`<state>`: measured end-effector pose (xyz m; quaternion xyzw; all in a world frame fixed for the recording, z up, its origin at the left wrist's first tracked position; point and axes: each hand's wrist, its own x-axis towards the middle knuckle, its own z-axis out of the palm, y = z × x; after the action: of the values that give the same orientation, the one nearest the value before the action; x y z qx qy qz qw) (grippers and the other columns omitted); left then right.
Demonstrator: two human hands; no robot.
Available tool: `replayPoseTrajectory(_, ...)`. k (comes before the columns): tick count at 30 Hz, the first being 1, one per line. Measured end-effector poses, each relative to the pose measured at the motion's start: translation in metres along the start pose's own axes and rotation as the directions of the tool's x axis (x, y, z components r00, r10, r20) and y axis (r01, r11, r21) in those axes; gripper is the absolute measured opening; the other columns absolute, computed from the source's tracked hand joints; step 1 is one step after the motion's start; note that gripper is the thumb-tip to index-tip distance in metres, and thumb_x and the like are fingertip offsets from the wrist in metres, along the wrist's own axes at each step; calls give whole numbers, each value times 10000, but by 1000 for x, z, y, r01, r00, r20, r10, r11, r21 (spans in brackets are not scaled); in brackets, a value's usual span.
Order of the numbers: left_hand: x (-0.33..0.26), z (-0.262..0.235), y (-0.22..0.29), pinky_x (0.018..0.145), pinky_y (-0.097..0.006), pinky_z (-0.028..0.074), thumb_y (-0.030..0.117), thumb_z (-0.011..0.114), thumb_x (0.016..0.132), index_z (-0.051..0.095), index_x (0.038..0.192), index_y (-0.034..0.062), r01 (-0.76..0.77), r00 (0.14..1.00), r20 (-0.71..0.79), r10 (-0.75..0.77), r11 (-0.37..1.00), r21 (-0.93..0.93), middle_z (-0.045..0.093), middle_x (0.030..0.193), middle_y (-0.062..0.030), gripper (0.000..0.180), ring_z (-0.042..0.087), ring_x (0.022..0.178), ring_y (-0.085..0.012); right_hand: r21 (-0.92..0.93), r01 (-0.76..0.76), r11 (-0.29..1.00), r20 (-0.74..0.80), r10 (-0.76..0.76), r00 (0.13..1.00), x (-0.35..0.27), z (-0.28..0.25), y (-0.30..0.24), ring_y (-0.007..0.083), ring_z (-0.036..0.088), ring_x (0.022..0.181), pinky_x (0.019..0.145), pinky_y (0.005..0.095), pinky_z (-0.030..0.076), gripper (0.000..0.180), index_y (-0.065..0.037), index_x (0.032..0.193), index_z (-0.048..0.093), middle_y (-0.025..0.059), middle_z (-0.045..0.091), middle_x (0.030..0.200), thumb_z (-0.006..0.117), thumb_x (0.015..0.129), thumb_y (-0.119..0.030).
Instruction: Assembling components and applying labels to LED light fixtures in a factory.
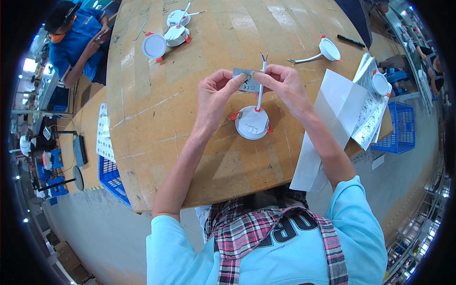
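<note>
A small silver label (250, 86) with dark print is stretched between my two hands, above the table. My left hand (216, 90) pinches its left end, the thumb lying across its face. My right hand (286, 86) is closed at the other end, beside the white cable (260, 97) of a round downlight (251, 124). That lamp rests on the table just below my hands, with red-tipped spring clips at its sides. The cable rises past the label's right end, its bare coloured wires showing above my fingers. Whether the label touches the cable, I cannot tell.
More downlights (154, 46) lie at the far left, another (328, 49) at the far right near a black pen (351, 41). White sheets (327, 104) and label sheets (368, 121) cover the right edge, holding a lamp (379, 84). A co-worker (78, 42) sits far left.
</note>
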<state>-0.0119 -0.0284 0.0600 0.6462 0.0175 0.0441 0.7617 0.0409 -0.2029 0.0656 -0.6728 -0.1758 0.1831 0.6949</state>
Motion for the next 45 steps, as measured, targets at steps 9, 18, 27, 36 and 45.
replayPoseTrajectory(9,-4,4,0,699,-282,490,197,635,852,656,829,11,86,995,-53,-88,995,-46,656,760,-57,189,609,698,-125,-19,-19,1000,6,19,1000,0,-6,-4,99,591,650,606,242,454,311,1,775,657,47,629,694,648,844,-301)
replayPoseTrajectory(18,1,-1,-12,682,-250,487,171,595,879,659,852,6,43,997,-70,-45,999,-18,657,771,-61,179,609,686,-115,-57,0,998,-2,0,1000,5,-3,4,99,594,696,651,233,452,295,7,847,680,38,640,736,597,882,-273)
replayPoseTrajectory(27,-21,-4,0,875,-349,401,163,577,869,522,1115,-14,-120,929,-284,236,920,373,560,1103,-131,308,504,1037,-188,-25,94,995,-82,-96,992,16,-1,23,118,626,705,716,262,498,410,46,951,637,84,659,745,468,947,-328)
replayPoseTrajectory(36,-58,33,-9,1029,-451,236,123,675,744,603,1058,109,-420,869,339,362,176,890,514,1221,-67,323,402,1186,-306,-101,247,964,-316,-267,911,23,-12,31,110,583,695,695,249,455,430,26,1004,594,71,632,700,402,966,-356)
replayPoseTrajectory(45,-28,102,-38,864,-390,417,39,651,722,529,1130,-2,-224,952,282,119,897,380,519,1136,-185,427,492,1078,-312,-150,732,665,-462,-702,542,8,-4,-30,121,545,763,806,272,402,294,-3,938,567,53,606,781,378,969,-226)
